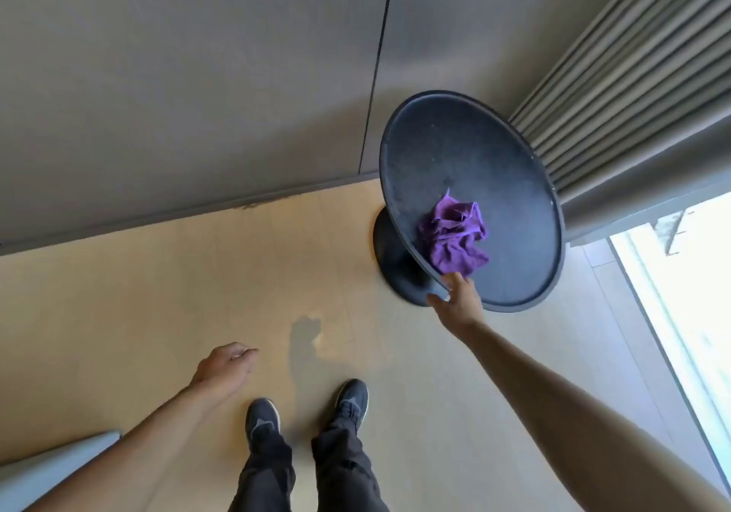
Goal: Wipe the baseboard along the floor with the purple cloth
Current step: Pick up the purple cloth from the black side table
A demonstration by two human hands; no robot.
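Crumpled soft purple cloth (pixel 455 234) on matt dark table (pixel 455 147); smooth pale wood-look floor (pixel 158 294).

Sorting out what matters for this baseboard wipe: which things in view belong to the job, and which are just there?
For the job:
crumpled purple cloth
grey baseboard strip along the wall
right hand, reaching the cloth
left hand, empty

Just there:
round black pedestal table
grey pleated curtain
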